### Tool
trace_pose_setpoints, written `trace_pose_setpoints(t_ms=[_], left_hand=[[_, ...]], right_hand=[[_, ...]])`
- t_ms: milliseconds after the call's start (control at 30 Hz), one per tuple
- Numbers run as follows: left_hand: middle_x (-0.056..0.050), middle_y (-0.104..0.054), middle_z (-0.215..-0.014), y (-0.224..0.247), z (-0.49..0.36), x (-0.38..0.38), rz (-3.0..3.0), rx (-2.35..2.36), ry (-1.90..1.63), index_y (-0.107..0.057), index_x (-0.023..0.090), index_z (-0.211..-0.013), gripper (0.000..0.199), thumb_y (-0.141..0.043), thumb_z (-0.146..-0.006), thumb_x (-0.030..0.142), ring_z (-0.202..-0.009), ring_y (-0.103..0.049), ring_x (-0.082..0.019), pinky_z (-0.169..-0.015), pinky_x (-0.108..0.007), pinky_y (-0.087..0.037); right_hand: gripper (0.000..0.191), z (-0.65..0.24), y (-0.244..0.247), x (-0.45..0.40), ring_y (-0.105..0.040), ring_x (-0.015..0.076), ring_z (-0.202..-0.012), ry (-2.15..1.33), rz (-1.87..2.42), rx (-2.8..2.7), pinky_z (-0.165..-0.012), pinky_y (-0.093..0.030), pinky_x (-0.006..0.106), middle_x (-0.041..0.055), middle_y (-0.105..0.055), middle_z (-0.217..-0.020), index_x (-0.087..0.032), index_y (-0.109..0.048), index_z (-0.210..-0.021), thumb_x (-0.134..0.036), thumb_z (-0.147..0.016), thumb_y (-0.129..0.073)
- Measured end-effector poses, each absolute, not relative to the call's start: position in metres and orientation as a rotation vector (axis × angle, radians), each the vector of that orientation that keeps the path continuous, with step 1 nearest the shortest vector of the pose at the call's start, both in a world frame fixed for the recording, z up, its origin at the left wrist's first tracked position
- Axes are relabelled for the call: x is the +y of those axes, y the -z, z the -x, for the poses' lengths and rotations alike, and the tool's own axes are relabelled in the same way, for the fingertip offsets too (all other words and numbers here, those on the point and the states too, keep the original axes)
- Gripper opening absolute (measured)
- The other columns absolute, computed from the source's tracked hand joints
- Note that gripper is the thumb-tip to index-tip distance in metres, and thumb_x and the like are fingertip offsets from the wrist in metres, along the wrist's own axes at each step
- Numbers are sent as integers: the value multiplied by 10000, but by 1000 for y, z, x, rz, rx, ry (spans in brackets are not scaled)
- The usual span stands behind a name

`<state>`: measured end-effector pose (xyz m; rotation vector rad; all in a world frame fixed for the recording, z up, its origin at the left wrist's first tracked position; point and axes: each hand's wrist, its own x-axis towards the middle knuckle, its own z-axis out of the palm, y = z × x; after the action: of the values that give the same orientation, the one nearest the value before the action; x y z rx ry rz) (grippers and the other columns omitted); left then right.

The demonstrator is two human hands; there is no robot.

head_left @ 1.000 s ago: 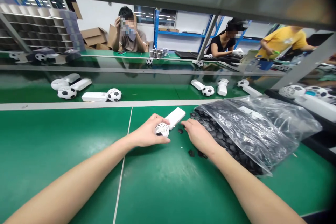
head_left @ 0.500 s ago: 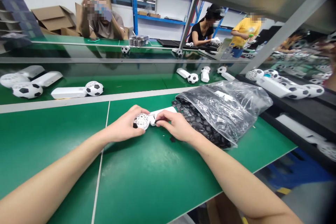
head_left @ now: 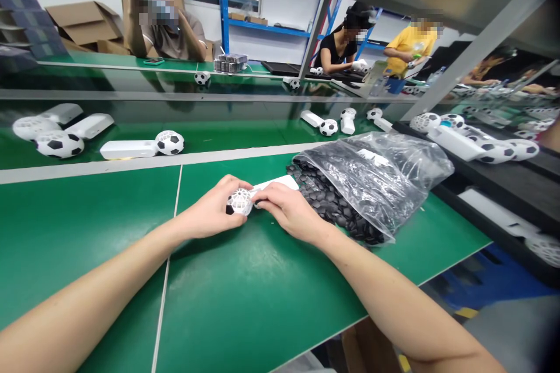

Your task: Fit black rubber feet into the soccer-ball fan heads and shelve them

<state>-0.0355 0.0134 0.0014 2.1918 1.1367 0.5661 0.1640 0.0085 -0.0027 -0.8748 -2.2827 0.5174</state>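
My left hand (head_left: 223, 210) is wrapped round the ball-shaped head of a white football-patterned handheld fan (head_left: 240, 203), with thumb and fingers on either side. The lattice of the ball faces up, and a black patch shows at its left. The fan's white handle (head_left: 284, 182) lies toward the upper right, partly behind my right hand (head_left: 289, 208). That hand is closed in a pinch on a small black piece (head_left: 257, 204) against the ball's right side. Just right of it, many loose black pieces (head_left: 332, 204) spill from a clear plastic bag (head_left: 376, 169).
Several similar fans (head_left: 131, 149) lie on the green belt (head_left: 236, 140) beyond the pale rail. More fans rest on a black tray (head_left: 516, 178) at right. A slanting metal post (head_left: 476, 46) rises there. Co-workers sit and stand across the belts.
The fans on the near belt have shifted right. My right hand has moved slightly left and closer to the ball. A black piece seen below it on the table no longer shows.
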Motion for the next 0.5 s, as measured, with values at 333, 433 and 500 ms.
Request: trace_pose_setpoints(t_ms=[333, 433, 500], left_hand=[[-48, -451, -1091, -3, 33, 11, -2199, 1188, -582, -484, 216, -1096, 443, -601, -677, 298, -1001, -485, -227, -870, -366, -412], [-48, -460, -1091, -2, 32, 11, -2202, 1200, -586, -488, 222, -1095, 458, -622, -680, 365, -1008, -483, -236, -866, -373, -415], [-48, -466, -1083, -2, 32, 10, -2207, 1204, -599, -494, 221, -1086, 439, -613, -693, 375, -1005, -484, -236, -865, -374, -416]], right_hand=[[78, -161, 3, 4, -581, 137, -781, -584, 889, -2182, -738, -452, 262, 21, -648, -814, -184, -630, -816, -160, -807, -557], [115, -158, 5, 3, -590, 124, -744, -694, 924, -2173, -721, -454, 252, 5, -659, -803, -192, -635, -807, -144, -816, -532], [108, -156, 7, 4, -587, 125, -747, -680, 918, -2169, -719, -449, 251, 3, -657, -790, -192, -639, -783, -137, -804, -548]])
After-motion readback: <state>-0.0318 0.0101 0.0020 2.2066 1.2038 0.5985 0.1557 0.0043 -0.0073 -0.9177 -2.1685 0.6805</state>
